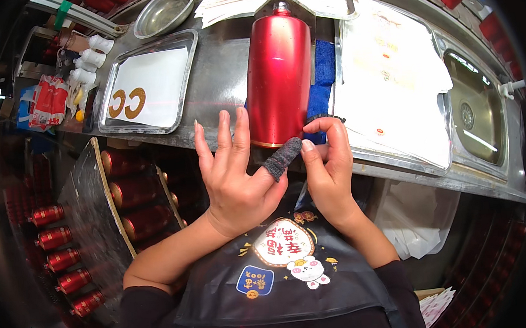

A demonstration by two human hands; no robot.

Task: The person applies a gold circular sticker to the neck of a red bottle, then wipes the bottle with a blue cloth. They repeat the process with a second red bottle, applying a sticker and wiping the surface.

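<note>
My left hand has its fingers spread, and a dark grey knitted finger cover sits on its index finger. Close by the cover's tip, the thumb and bent index finger of my right hand come together. Whether they grip the cover or something small is hidden. Just beyond both hands a shiny red bottle lies on its side, its neck pointing away and its base towards me. Under its right side shows a blue cloth.
Left of the bottle, a metal tray holds a white sheet with two gold C-shaped pieces. At right lie large white sheets on another tray, beside a sink. A metal bowl stands far left. More red bottles are stacked below the counter.
</note>
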